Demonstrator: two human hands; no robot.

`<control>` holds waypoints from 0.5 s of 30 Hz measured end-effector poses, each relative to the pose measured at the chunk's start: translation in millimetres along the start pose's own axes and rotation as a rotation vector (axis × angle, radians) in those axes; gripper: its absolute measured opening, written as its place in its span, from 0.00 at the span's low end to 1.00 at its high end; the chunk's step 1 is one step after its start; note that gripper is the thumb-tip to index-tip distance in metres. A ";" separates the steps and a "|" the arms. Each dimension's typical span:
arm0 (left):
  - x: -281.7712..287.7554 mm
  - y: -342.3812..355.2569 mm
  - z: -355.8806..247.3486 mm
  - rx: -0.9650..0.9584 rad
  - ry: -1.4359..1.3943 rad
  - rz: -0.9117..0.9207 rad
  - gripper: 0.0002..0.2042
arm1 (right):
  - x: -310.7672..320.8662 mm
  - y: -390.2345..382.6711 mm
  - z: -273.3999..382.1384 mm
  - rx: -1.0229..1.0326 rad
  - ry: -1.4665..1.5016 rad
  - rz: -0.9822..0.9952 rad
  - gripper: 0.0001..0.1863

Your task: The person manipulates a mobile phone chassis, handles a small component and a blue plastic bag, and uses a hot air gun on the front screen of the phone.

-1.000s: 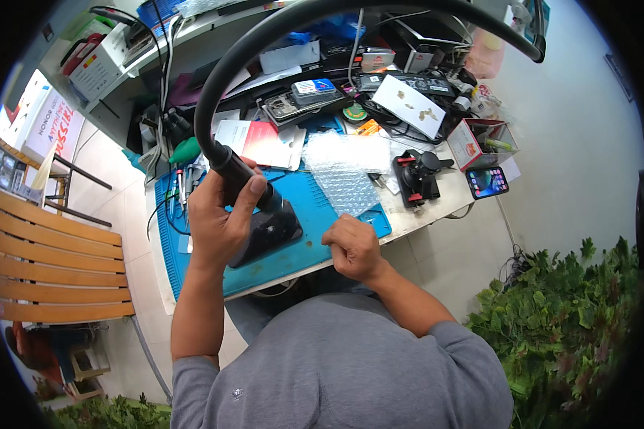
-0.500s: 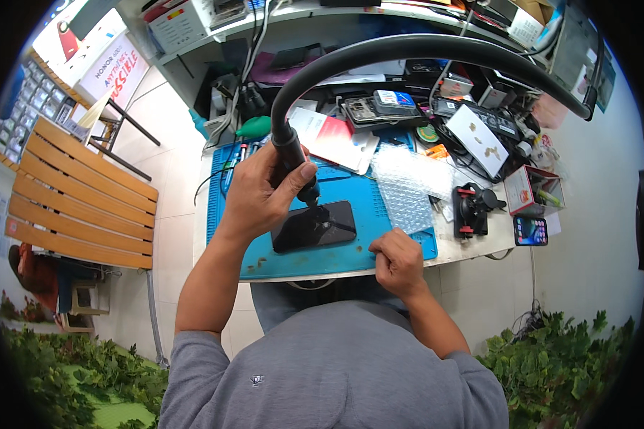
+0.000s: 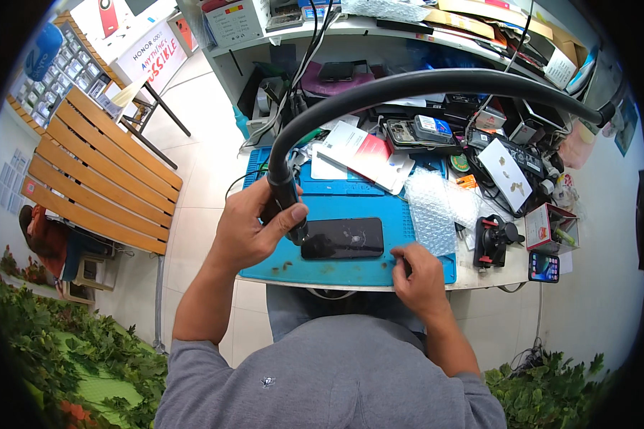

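Lying on blue mat [image 3: 368,204]: blk phone [image 3: 340,239]; slatted bench [image 3: 101,174] L.

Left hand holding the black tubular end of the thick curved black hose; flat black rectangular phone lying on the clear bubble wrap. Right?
Not quite: the head view shows the flat black rectangular phone lying on the blue work mat, not on the clear bubble wrap. The left hand is indeed holding the hose's black tubular end.

The phone [image 3: 336,243] has a smooth, glossy, glass-like face. The hose [image 3: 436,84] looks matt and rubbery — the bubble wrap [image 3: 429,214] is bumpy, shiny plastic.
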State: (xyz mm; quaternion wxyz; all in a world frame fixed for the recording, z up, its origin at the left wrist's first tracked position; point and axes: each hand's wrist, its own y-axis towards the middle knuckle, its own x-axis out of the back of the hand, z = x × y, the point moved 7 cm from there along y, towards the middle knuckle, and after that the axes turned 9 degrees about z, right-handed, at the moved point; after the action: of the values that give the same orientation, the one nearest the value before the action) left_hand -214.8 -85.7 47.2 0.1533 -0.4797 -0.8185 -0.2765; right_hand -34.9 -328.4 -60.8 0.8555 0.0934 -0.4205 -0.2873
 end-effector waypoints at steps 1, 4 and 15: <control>-1.3 0.1 -1.5 -0.003 -0.002 0.000 0.18 | 2.9 10.8 3.6 -0.001 -0.003 0.044 0.09; -8.3 -1.5 -4.2 -0.027 -0.035 -0.003 0.18 | 10.4 58.1 17.5 0.069 -0.138 0.076 0.13; -8.4 -2.4 -15.9 -0.079 0.016 -0.062 0.18 | -47.3 188.1 -41.2 0.077 -0.566 0.425 0.25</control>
State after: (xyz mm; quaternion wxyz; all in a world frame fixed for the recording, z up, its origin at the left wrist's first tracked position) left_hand -212.9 -102.0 54.9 0.1320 -0.4577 -0.8201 -0.3170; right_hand 51.9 -151.0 -42.8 0.7417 -0.0470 -0.6614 -0.1013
